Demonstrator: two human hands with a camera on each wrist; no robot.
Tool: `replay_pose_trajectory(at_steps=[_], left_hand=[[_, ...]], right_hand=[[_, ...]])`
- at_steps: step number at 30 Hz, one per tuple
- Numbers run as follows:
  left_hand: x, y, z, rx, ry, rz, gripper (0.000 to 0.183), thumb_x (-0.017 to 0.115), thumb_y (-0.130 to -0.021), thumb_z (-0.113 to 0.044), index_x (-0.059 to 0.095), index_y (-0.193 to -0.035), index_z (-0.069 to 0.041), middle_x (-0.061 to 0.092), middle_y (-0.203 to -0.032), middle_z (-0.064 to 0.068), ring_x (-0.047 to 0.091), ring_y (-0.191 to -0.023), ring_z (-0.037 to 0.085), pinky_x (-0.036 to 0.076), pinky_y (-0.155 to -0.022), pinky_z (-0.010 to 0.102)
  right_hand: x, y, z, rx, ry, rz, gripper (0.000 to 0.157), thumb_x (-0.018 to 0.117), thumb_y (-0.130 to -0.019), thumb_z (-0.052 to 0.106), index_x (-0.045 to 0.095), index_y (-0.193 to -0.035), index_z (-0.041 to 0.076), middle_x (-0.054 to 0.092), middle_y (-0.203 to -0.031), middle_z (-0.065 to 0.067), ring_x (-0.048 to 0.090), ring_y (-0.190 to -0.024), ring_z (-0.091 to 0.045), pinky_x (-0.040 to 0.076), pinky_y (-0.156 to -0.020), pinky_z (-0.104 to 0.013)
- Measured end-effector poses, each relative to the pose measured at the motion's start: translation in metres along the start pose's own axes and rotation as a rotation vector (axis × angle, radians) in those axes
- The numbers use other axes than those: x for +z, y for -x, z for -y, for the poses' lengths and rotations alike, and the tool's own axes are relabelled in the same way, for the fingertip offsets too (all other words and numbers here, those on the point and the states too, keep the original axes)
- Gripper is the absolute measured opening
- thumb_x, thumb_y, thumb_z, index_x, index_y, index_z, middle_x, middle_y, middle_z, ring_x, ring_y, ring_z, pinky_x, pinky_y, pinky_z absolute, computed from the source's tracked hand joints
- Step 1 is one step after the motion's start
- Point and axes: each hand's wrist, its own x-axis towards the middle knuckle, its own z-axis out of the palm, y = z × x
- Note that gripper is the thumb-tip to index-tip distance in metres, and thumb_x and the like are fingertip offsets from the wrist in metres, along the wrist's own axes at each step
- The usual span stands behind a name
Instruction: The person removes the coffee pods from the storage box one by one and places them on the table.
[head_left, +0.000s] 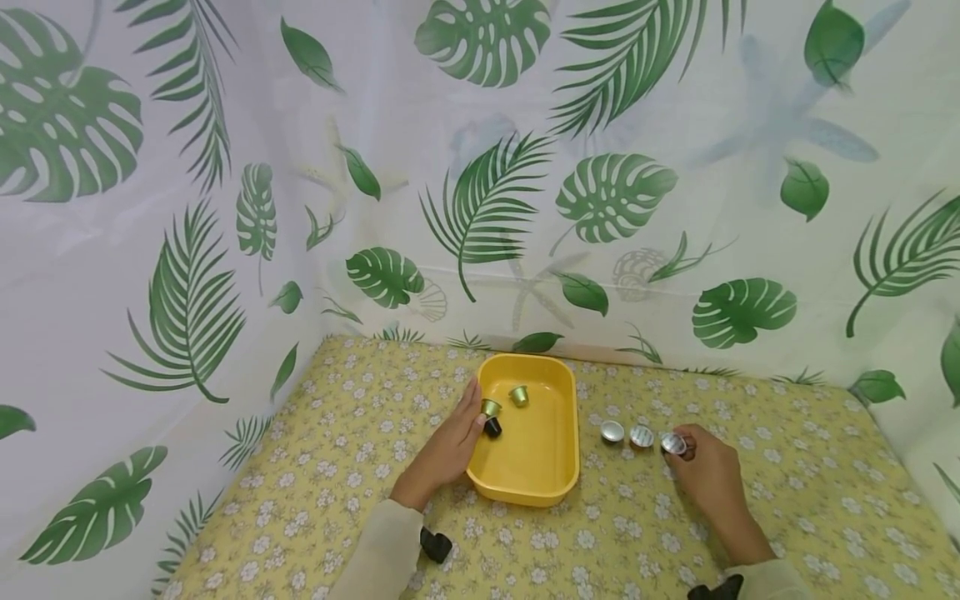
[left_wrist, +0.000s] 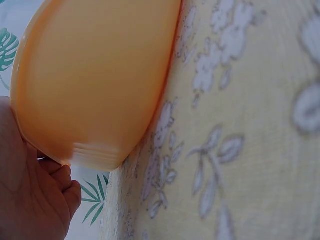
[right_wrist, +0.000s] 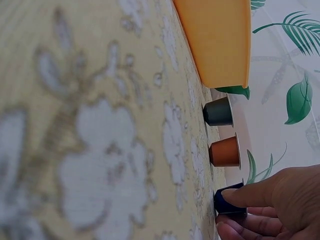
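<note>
My left hand (head_left: 448,437) grips the left side of a yellow plastic tub (head_left: 536,487). In the left wrist view its curled fingers (left_wrist: 67,187) lie against the tub's outer wall. Two green coffee capsules (head_left: 519,396) and a black coffee capsule (head_left: 492,427) lie inside, toward the left wall. To the right of the tub, my right hand (head_left: 708,471) pinches a dark blue coffee capsule (right_wrist: 231,200) between thumb and fingers, its silver lid up. Beside it an orange coffee capsule (right_wrist: 225,151) and a dark grey-green coffee capsule (right_wrist: 218,112) stand lid up in a row.
A yellow flowered cloth (head_left: 360,400) covers the table. Behind and to the left hang white sheets (head_left: 480,317) printed with green leaves, meeting the table's edges. The tub stands close to the back sheet.
</note>
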Motion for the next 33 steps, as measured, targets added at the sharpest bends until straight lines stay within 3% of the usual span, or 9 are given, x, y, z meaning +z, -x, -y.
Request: replay_pose_trajectory(at_steps=[16,33], left_hand=[[0.0,-0.003,-0.001,0.0,0.001,-0.008,0.058,0.026,-0.114,-0.029,0.003,-0.164,-0.01,-0.012,-0.168,-0.011,-0.001,-0.154,0.012,0.014,-0.124,0.044],[0.001,-0.002,0.001,-0.003,0.0,-0.012,0.058,0.026,-0.114,-0.029,0.002,-0.164,-0.009,-0.013,-0.168,-0.011,-0.002,-0.154,0.012,0.013,-0.124,0.043]], right_hand=[[-0.002,0.0,0.001,0.016,-0.004,0.027,0.042,0.079,-0.083,-0.002,0.062,-0.118,-0.014,0.069,-0.088,-0.021,0.067,-0.073,-0.031,0.055,-0.059,-0.046],[-0.014,0.005,0.004,0.149,-0.063,0.152,0.055,0.076,-0.089,0.007,0.052,-0.134,-0.014,0.068,-0.105,-0.03,0.068,-0.091,-0.041,0.058,-0.066,-0.047]])
